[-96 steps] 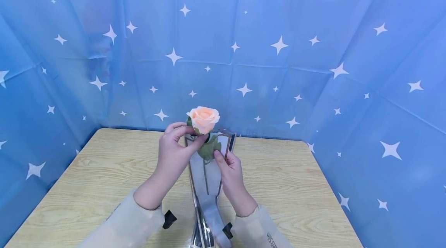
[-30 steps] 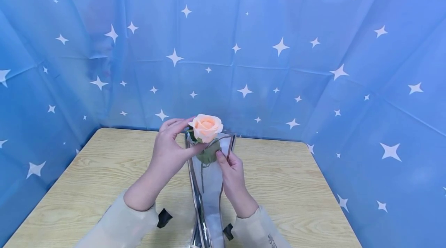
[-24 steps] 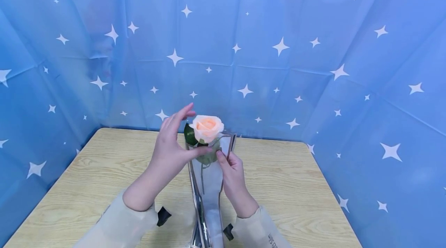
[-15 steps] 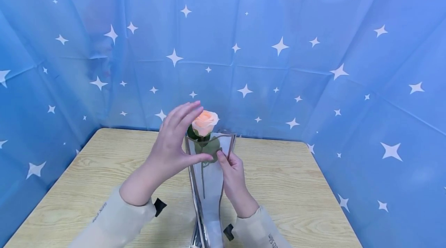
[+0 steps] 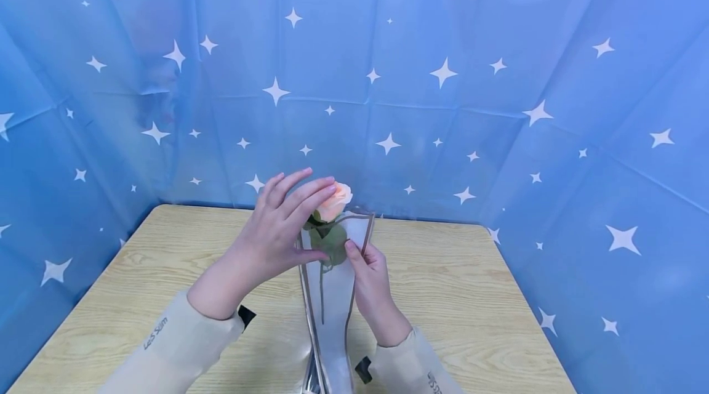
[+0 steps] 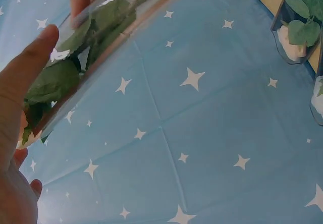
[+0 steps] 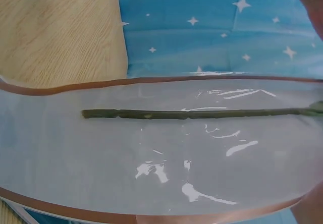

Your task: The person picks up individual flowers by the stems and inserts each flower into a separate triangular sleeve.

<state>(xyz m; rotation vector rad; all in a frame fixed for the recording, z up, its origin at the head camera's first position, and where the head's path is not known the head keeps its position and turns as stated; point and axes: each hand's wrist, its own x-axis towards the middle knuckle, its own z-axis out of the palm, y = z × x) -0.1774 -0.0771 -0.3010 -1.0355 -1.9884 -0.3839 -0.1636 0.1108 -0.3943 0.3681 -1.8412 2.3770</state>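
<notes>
A peach rose [image 5: 336, 202] stands in a clear flower sleeve [image 5: 336, 348] with brown edging, its bloom above the sleeve's mouth. The left hand [image 5: 271, 228] has its fingers spread and fairly straight behind and over the bloom, partly hiding it. Its thumb lies across the sleeve's front by the green leaves [image 5: 332, 243]. On the sleeve's right edge, the right hand [image 5: 370, 274] pinches the film near the top. Through the film in the right wrist view, the green stem [image 7: 202, 114] lies lengthwise, its cut end well inside.
More sleeves [image 5: 311, 375] lie under the held one on the wooden table [image 5: 454, 295]. In the left wrist view, another rose [image 6: 292, 45] in clear wrap shows at the upper right. A blue star-patterned curtain [image 5: 421, 104] hangs around the table's back and sides.
The left hand has let go below the bloom, opened its fingers and moved them up over the bloom's left side. The rose sits slightly lower in the sleeve. The right hand keeps its pinch.
</notes>
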